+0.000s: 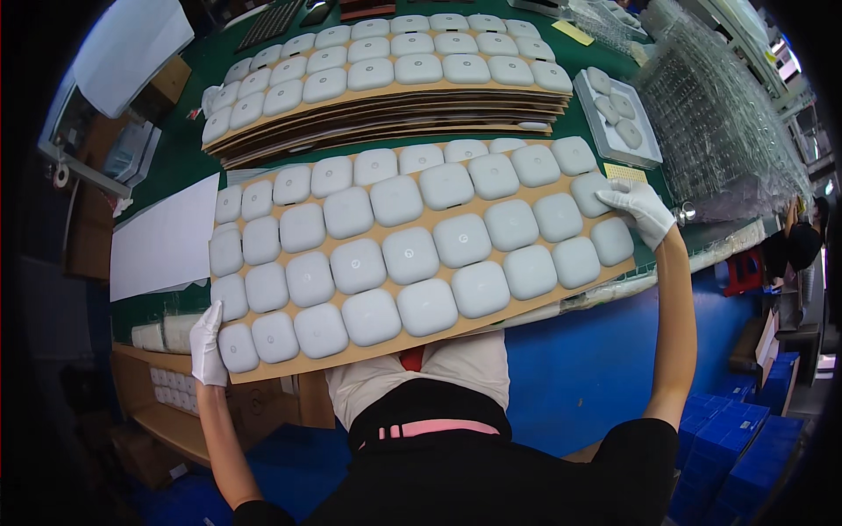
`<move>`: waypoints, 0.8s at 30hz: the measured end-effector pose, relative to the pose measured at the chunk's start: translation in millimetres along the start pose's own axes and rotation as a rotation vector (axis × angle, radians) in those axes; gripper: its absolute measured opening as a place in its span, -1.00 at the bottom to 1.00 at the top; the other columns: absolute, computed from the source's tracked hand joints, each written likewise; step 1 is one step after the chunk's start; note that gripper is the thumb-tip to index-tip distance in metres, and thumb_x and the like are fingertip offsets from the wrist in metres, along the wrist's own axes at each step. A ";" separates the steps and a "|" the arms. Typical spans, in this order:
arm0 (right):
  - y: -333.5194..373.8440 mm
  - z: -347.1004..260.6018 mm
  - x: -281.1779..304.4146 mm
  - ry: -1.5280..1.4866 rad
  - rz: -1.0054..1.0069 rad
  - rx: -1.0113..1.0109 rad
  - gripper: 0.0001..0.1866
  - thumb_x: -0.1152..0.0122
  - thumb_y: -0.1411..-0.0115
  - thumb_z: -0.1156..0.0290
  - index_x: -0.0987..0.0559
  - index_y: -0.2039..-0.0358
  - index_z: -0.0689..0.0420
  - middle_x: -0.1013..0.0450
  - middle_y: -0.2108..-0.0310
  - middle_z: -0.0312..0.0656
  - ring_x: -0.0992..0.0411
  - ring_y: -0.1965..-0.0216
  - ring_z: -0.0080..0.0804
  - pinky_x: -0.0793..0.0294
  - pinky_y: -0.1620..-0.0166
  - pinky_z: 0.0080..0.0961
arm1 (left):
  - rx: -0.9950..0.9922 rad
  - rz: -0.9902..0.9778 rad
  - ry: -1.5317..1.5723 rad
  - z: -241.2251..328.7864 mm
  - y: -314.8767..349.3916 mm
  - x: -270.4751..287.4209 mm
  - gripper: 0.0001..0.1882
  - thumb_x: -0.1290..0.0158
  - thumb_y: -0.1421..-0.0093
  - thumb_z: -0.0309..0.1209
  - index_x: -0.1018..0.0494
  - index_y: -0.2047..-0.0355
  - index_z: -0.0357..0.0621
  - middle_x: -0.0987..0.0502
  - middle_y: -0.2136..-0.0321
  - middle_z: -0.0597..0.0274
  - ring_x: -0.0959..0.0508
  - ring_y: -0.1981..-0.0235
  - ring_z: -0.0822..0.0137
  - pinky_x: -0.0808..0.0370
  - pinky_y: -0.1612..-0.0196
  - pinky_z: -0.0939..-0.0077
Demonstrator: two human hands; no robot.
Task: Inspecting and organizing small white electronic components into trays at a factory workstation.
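- Soft, even brightness here on the white rounded units [409, 254], dead centre, crisply focused!
- Glare sparkling off clear plastic wrap [719, 123], two o'clock!
- Deep dimness around the lower shelf [145, 355], eight o'clock!
- Fisheye arching the stacked sheets [395, 110], twelve o'clock; corners black!

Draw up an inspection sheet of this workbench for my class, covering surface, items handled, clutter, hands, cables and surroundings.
Surface: green bench top, largely covered.
Items handled: brown board carrying rows of white rounded-square devices; it overhangs the bench's front edge.
Clutter: stacked boards behind, topped with similar devices; pale tray holding four more; white sheets; clear plastic wrap; keyboard.
Hands: both white-gloved; left hand grips the board's left edge, right hand its right edge.
Cables: nothing seen.
Surroundings: blue floor; blue boxes at lower right.
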State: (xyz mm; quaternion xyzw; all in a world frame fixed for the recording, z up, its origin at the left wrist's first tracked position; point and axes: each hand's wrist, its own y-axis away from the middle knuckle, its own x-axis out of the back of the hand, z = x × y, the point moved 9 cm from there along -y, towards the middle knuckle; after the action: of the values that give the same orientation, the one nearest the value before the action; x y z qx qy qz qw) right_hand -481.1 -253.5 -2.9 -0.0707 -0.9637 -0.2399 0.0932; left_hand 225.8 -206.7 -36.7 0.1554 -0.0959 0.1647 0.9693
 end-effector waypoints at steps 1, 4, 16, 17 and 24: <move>2.4 -6.1 0.8 0.122 0.055 0.058 -0.63 -0.31 -0.17 0.34 -0.56 0.11 0.35 -0.55 0.30 -0.18 -0.45 0.40 -0.64 -0.46 0.34 -0.81 | -0.012 0.004 0.009 2.3 -0.5 0.2 -0.57 -0.09 -0.29 -0.25 -0.49 0.00 -0.38 -0.57 0.13 0.20 -0.52 0.20 0.48 -0.46 0.10 0.64; 9.4 -15.9 -3.0 0.096 0.063 0.138 -0.64 -0.31 -0.16 0.36 -0.57 0.11 0.35 -0.54 0.31 -0.21 -0.45 0.38 -0.63 -0.47 0.31 -0.80 | -0.039 0.016 -0.008 11.8 -0.3 4.9 -0.58 -0.10 -0.29 -0.26 -0.50 0.00 -0.38 -0.58 0.17 0.21 -0.52 0.23 0.49 -0.46 0.13 0.65; 14.0 -23.7 22.0 0.014 0.050 0.519 -0.66 -0.29 -0.18 0.40 -0.58 0.09 0.35 -0.55 0.25 -0.22 -0.44 0.29 -0.60 -0.47 0.18 -0.74 | -0.268 0.001 0.030 59.9 -5.0 -8.2 -0.49 -0.08 -0.27 -0.18 -0.48 0.00 -0.43 -0.58 0.19 0.16 -0.54 0.29 0.46 -0.52 0.19 0.61; 10.9 -15.1 17.1 -0.019 0.043 0.537 -0.66 -0.28 -0.19 0.38 -0.58 0.09 0.34 -0.55 0.24 -0.22 -0.44 0.28 -0.59 -0.47 0.17 -0.73 | -0.318 0.020 0.025 60.0 -9.1 -8.7 -0.48 -0.08 -0.27 -0.15 -0.47 -0.02 -0.41 -0.58 0.15 0.14 -0.55 0.26 0.44 -0.54 0.16 0.59; 1.2 -12.0 24.9 -0.041 0.117 0.589 -0.61 -0.28 -0.20 0.28 -0.58 0.07 0.31 -0.54 0.17 -0.17 -0.47 0.25 -0.52 -0.49 0.16 -0.66 | -0.470 0.029 -0.044 99.0 -29.3 -20.7 -0.44 -0.08 -0.24 -0.06 -0.46 -0.10 -0.20 -0.56 0.04 0.12 -0.60 0.14 0.34 -0.59 0.09 0.56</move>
State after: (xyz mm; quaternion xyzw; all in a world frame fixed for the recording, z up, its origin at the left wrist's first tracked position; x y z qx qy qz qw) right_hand -503.3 -255.9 13.4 -0.1009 -0.9878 0.0573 0.1040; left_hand 203.5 -271.9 42.8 -0.0723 -0.1551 0.1484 0.9740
